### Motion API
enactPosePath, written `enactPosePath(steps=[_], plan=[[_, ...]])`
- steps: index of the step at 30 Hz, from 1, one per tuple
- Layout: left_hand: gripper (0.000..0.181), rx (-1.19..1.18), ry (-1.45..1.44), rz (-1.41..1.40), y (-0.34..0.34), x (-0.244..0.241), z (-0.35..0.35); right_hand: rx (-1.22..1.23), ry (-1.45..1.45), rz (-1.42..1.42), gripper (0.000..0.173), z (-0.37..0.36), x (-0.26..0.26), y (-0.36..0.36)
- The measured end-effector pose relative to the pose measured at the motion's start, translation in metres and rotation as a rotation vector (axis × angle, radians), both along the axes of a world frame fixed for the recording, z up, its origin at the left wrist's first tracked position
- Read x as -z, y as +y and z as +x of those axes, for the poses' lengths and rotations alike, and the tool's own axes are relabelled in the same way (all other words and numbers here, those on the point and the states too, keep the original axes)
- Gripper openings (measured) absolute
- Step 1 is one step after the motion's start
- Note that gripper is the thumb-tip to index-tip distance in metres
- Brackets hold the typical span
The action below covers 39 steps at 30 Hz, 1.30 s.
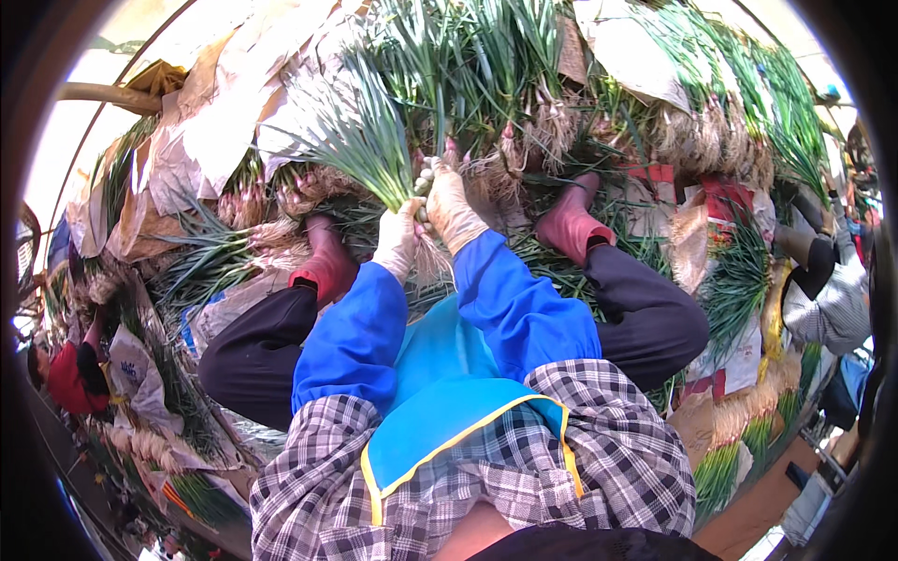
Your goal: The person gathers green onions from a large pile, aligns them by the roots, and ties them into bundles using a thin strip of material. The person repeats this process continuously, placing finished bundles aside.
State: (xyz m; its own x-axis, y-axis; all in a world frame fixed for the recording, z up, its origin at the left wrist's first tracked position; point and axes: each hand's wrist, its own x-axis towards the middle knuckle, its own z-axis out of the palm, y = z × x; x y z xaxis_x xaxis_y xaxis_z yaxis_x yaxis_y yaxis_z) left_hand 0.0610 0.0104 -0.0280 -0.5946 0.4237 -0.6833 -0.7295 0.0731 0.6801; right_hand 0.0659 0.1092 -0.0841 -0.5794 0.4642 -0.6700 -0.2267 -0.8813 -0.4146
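In my gloved left hand (pixel 396 238) is a bunch of green allium plants (pixel 382 158), like young garlic or spring onions. Its leaves fan up and away from me, while pale roots (pixel 433 258) hang below the fist. Close against the bunch's right side, my right hand (pixel 452 203) has curled fingers in a soiled, light glove. What lies inside those fingers is hidden. Just beyond both hands stands a thick row of similar plants (pixel 463 63) with pinkish bulbs and tangled roots.
My red-booted feet, left (pixel 326 259) and right (pixel 575 221), flank loose leaves. A pile of plants (pixel 231 252) lies to the left, another leafy heap (pixel 733 294) to the right. Sacking (pixel 210 140) covers part of the far row. Other people sit at left (pixel 74 375) and right (pixel 828 301).
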Motion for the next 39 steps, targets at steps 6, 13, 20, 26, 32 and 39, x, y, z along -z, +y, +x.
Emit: enactPosePath(steps=[6, 13, 20, 26, 32, 39], plan=[[0.027, -0.09, 0.006, 0.283, -0.011, -0.029, -0.038, -0.764, 0.133, 0.852, 0.024, 0.046, -0.009, 0.075], [0.016, -0.009, -0.273, 0.404, -0.003, 0.003, -0.068, -1.181, -0.974, 1.367, 0.062, 0.014, -0.068, 0.074], [0.019, -0.053, -0.258, 0.52, -0.032, -0.011, -0.077, -0.631, -0.373, 1.159, 0.036, 0.025, -0.046, 0.147], [0.02, 0.02, -0.286, 0.431, -0.004, -0.03, -0.053, -0.749, -0.321, 1.044, 0.035, 0.094, -0.075, 0.165], [0.013, 0.091, -0.216, 0.229, 0.019, -0.039, 0.007, -0.9, -0.243, 1.469, 0.034, 0.114, -0.111, 0.067], [0.008, 0.138, -0.205, 0.21, -0.001, -0.073, 0.025, -1.097, -0.492, 1.514, 0.032, 0.125, -0.127, 0.002]])
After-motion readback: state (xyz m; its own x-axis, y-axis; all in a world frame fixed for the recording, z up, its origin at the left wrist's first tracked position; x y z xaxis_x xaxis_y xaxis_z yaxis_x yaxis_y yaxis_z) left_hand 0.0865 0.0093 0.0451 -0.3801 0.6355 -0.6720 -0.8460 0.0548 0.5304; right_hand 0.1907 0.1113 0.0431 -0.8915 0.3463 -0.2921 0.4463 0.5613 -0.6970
